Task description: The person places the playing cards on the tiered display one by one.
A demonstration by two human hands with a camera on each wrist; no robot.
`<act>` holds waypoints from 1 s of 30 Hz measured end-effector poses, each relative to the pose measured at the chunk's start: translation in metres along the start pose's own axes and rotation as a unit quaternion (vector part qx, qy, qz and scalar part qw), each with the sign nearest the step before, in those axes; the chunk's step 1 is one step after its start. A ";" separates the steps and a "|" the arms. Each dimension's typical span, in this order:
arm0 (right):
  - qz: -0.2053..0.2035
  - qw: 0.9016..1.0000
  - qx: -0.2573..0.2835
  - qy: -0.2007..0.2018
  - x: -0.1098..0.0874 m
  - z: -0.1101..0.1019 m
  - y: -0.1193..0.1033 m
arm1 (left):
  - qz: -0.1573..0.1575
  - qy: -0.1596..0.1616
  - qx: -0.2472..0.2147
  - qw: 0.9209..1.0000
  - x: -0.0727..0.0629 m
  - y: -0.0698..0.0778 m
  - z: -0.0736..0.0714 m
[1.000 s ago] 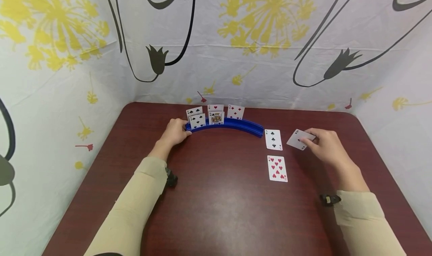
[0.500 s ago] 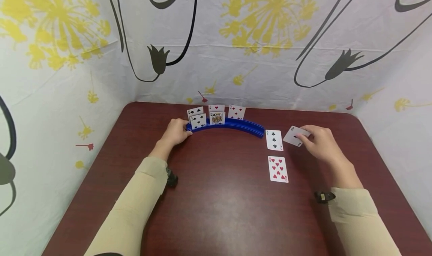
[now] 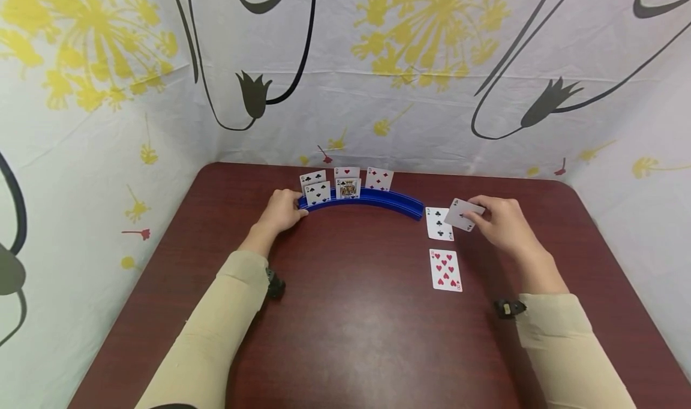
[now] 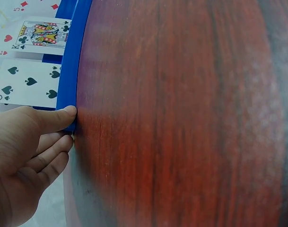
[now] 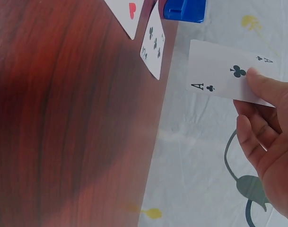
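My left hand (image 3: 282,210) grips the left end of a curved blue card holder (image 3: 388,200), thumb on its front edge. Standing in the holder are a five of spades (image 4: 30,81), a king of clubs (image 4: 42,35) with a two of hearts (image 3: 346,173) behind it, and a five of diamonds (image 3: 379,179). Another black-suited card (image 3: 312,177) shows behind the five of spades. Between thumb and fingers my right hand (image 3: 504,224) pinches an ace of clubs (image 5: 219,71), held above the table and overlapping the three of clubs (image 3: 438,228) in the head view.
The three of clubs lies face up off the holder's right end, with an eight of hearts (image 3: 445,271) nearer me. Both are on the dark red-brown table (image 3: 356,319). Patterned white cloth (image 3: 324,115) hangs behind and at both sides.
My right hand has carried the ace of clubs leftward and slightly away from me, toward the holder's right end. The left hand has stayed on the holder.
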State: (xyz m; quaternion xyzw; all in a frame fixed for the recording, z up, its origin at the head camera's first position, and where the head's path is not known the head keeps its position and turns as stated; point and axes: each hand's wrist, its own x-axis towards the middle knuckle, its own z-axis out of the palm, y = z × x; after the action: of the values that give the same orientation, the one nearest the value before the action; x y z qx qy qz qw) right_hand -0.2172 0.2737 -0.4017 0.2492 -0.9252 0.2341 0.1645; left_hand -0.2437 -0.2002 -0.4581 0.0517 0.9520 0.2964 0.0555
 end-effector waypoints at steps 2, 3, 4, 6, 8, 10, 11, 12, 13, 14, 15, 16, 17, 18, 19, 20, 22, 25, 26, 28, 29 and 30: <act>-0.006 1.000 0.000 0.005 0.002 0.002 -0.001 | -0.001 0.003 -0.001 1.000 0.000 0.000 0.000; -0.009 1.000 0.002 0.008 0.003 0.002 -0.002 | -0.001 0.005 -0.001 1.000 0.000 0.000 0.000; -0.012 1.000 0.004 0.010 0.004 0.003 -0.002 | 0.000 0.005 -0.001 1.000 0.000 0.000 0.000; -0.016 1.000 0.007 0.011 0.006 0.005 -0.004 | 0.000 0.006 -0.001 1.000 0.000 0.000 0.000; -0.014 1.000 0.011 0.007 0.008 0.007 -0.006 | -0.001 0.006 -0.001 1.000 0.000 0.000 0.000; -0.009 1.000 0.014 -0.001 0.010 0.009 -0.008 | -0.002 0.005 -0.001 1.000 0.000 0.000 0.000; -0.005 1.000 0.015 -0.006 0.010 0.010 -0.009 | -0.003 0.004 -0.002 1.000 -0.001 0.000 0.000; -0.003 1.000 0.016 -0.010 0.011 0.010 -0.011 | -0.004 0.004 -0.002 1.000 -0.001 0.000 0.000; -0.001 1.000 0.017 -0.015 0.012 0.011 -0.012 | -0.006 0.003 -0.003 1.000 -0.001 0.000 0.000; -0.001 1.000 0.017 -0.018 0.013 0.011 -0.013 | -0.007 0.002 -0.003 1.000 -0.001 0.000 0.000; -0.002 1.000 0.017 -0.021 0.014 0.012 -0.015 | -0.007 0.002 -0.004 1.000 -0.001 0.000 0.000; -0.005 1.000 0.018 -0.023 0.015 0.013 -0.016 | -0.008 0.002 -0.004 1.000 -0.001 0.000 0.001; -0.008 1.000 0.019 -0.023 0.016 0.013 -0.017 | -0.009 0.001 -0.005 1.000 0.000 0.000 0.001; -0.012 1.000 0.020 -0.021 0.017 0.014 -0.018 | -0.010 0.001 -0.006 1.000 0.000 0.000 0.001; -0.017 0.999 0.020 -0.018 0.017 0.015 -0.019 | -0.011 0.001 -0.006 1.000 0.000 0.000 0.001; -0.021 0.999 0.021 -0.015 0.018 0.015 -0.019 | -0.011 0.001 -0.006 1.000 0.000 0.000 0.001; -0.028 0.999 0.023 -0.007 0.019 0.017 -0.020 | -0.011 0.000 -0.005 1.000 0.000 0.000 0.000; -0.036 0.999 0.022 0.005 0.022 0.019 -0.020 | -0.009 0.000 -0.004 1.000 0.000 0.000 0.000; -0.036 0.999 0.022 0.007 0.022 0.020 -0.020 | -0.008 0.001 -0.004 1.000 0.000 0.000 0.000; -0.036 0.999 0.018 0.009 0.024 0.021 -0.020 | -0.006 0.003 -0.003 1.000 0.000 0.000 0.000; -0.035 0.999 0.016 0.010 0.025 0.022 -0.021 | -0.005 0.004 -0.003 1.000 0.001 0.000 0.000; -0.033 0.999 0.014 0.010 0.025 0.022 -0.022 | -0.004 0.005 -0.003 1.000 0.001 0.000 0.000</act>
State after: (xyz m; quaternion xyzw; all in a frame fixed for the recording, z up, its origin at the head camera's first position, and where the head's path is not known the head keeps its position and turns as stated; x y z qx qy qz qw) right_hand -0.2307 0.2358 -0.4021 0.2798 -0.9113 0.2441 0.1779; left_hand -0.2444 -0.2002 -0.4587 0.0459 0.9516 0.2994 0.0524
